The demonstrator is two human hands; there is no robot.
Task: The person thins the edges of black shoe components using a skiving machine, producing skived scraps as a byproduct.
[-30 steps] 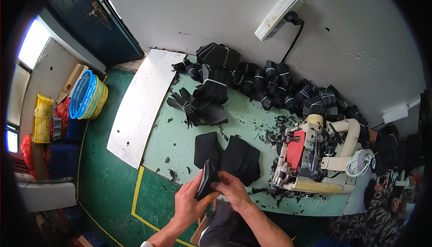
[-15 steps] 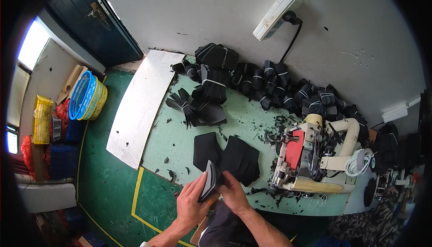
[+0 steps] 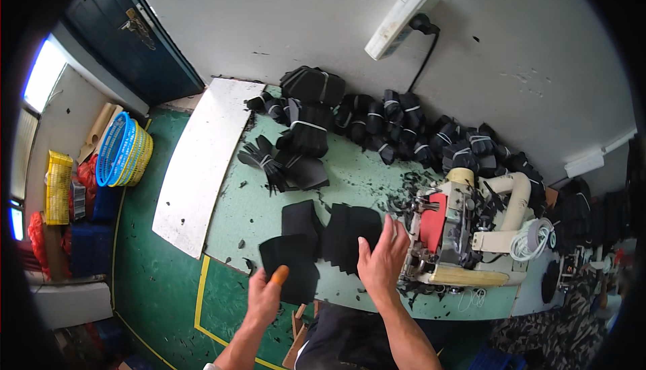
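Observation:
My left hand (image 3: 264, 296), with an orange cover on its thumb, grips a flat black cut piece (image 3: 289, 265) by its lower left edge. I cannot tell whether it is one layer or several. Behind it another black piece (image 3: 299, 220) lies partly hidden on the table. My right hand (image 3: 383, 265) is raised with fingers apart and holds nothing. It is by the right edge of a fanned pile of black pieces (image 3: 350, 232) on the table.
A sewing machine (image 3: 464, 235) with a red plate stands at the right, black scraps around it. Tied black bundles (image 3: 309, 131) line the wall. A white board (image 3: 202, 168) covers the table's left end. A power strip (image 3: 402, 20) hangs on the wall; baskets (image 3: 124, 151) stand left.
The folded black piece held between both hands is now flat in my left hand, which has moved left. My right hand has let go and moved right, its fingers spreading. The view has shifted slightly.

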